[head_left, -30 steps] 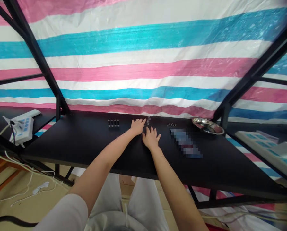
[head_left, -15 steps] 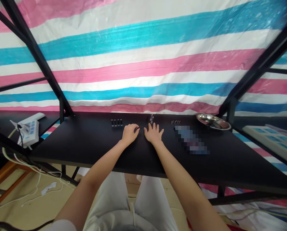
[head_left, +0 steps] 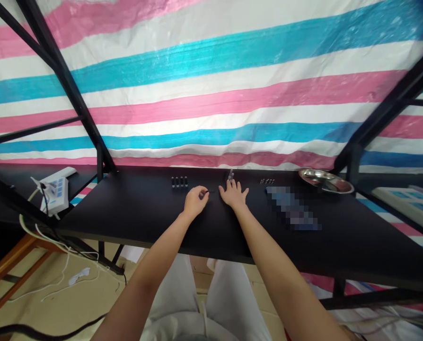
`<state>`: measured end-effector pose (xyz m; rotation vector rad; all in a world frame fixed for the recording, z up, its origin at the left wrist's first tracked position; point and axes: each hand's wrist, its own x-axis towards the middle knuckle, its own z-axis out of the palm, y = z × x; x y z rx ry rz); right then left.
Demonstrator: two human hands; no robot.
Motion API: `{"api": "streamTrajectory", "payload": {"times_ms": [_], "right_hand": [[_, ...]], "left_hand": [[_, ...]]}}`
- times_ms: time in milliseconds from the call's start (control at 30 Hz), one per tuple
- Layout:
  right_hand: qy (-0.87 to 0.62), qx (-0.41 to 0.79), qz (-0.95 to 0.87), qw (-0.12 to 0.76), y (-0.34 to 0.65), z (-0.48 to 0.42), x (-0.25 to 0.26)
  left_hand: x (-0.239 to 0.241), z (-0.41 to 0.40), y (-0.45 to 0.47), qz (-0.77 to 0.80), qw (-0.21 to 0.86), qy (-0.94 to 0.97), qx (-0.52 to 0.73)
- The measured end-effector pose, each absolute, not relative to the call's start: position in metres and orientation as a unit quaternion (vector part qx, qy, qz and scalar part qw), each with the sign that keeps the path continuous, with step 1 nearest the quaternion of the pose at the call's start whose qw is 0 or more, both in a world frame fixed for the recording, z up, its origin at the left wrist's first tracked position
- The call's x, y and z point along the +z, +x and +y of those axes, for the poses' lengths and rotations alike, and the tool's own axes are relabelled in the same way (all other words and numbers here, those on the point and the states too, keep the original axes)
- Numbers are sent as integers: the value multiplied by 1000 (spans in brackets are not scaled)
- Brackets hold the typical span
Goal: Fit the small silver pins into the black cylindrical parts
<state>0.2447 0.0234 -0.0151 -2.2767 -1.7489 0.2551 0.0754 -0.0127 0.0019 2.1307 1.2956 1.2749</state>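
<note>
My left hand (head_left: 196, 201) is over the middle of the black table (head_left: 126, 208). Its thumb and forefinger are pinched on something small and dark that I cannot make out. To its right, my right hand (head_left: 234, 195) lies palm down on the tabletop, fingers spread. Just beyond those fingertips are a few small clear pieces (head_left: 230, 175), partly covered by the hand. Behind and left of my left hand stands a row of several short dark cylinders with pale ends (head_left: 179, 182). Several tiny silvery pieces (head_left: 267, 181) lie right of my right hand.
A shiny metal dish (head_left: 344, 187) sits at the back right. Nearer lies a flat, pixelated blue object (head_left: 293, 208). Black frame posts (head_left: 91, 128) rise at both sides before a striped tarp (head_left: 215, 109). A white power strip (head_left: 57, 194) is at the left, cables hanging below.
The view has swung slightly left, so everything sits further right in it. My left hand, still pinched, has drawn a little away from my right, which stays flat.
</note>
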Motion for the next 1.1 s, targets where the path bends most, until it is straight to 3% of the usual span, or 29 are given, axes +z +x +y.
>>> {"api": "streamTrajectory", "payload": {"times_ms": [267, 667, 833, 1100], "right_hand": [[-726, 84, -662, 165, 237, 4, -19], [-553, 142, -593, 568, 224, -10, 0], [-484, 238, -542, 645, 222, -6, -1], [-424, 334, -475, 695, 220, -4, 2]], "left_hand": [[8, -12, 71, 469, 177, 728, 468], [12, -11, 71, 477, 263, 660, 517], [6, -4, 71, 475, 298, 626, 541], [1, 1, 69, 468, 320, 606, 558]]}}
